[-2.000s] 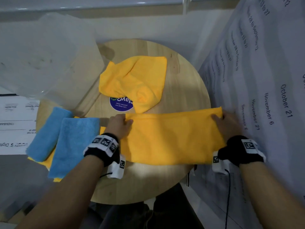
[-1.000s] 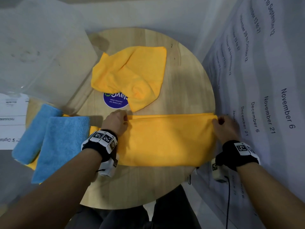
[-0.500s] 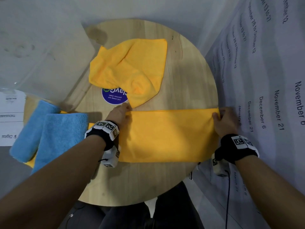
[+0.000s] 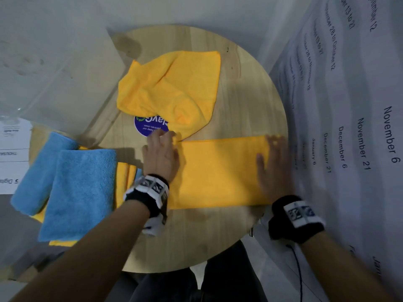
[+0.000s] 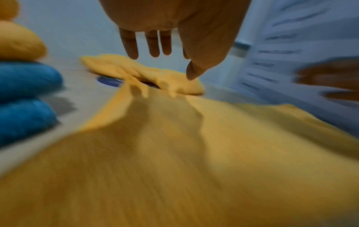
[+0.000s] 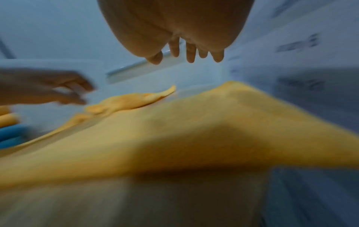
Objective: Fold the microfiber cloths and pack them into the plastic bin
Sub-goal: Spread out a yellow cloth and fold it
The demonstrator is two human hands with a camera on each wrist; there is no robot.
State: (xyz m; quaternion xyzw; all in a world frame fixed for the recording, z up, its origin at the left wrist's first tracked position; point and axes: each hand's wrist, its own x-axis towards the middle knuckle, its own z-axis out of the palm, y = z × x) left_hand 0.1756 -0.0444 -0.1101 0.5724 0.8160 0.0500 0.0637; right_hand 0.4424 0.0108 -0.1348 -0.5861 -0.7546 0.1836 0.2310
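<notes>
So from the head view, the folded yellow cloth (image 4: 220, 173) lies flat on the round wooden surface (image 4: 246, 101), stretched between the 2 hands, with its long axis running left to right across the near half. The left hand (image 4: 161, 158) sits over its left end and the right hand (image 4: 274, 164) over its right end, both with fingers spread fairly straight and nothing pinched as far as I can see, though the right one is blurry. Just beyond it there's a crumpled yellow cloth (image 4: 172, 90) partly covering a purple sticker (image 4: 148, 127), and off to the left a stack of blue cloths (image 4: 76, 192) with more yellow under it. The clear plastic bin (image 4: 43, 62) is at the far left. In the left wrist view, the hand's fingers (image 5: 132, 46) hang straight and relaxed above the cloth, which fills the bottom of the frame; can't tell if they touch it. Right wrist view is about the same: fingers (image 6: 190, 53) loose and extended over the cloth's right end, holding nothing, everything pretty smeared.
</notes>
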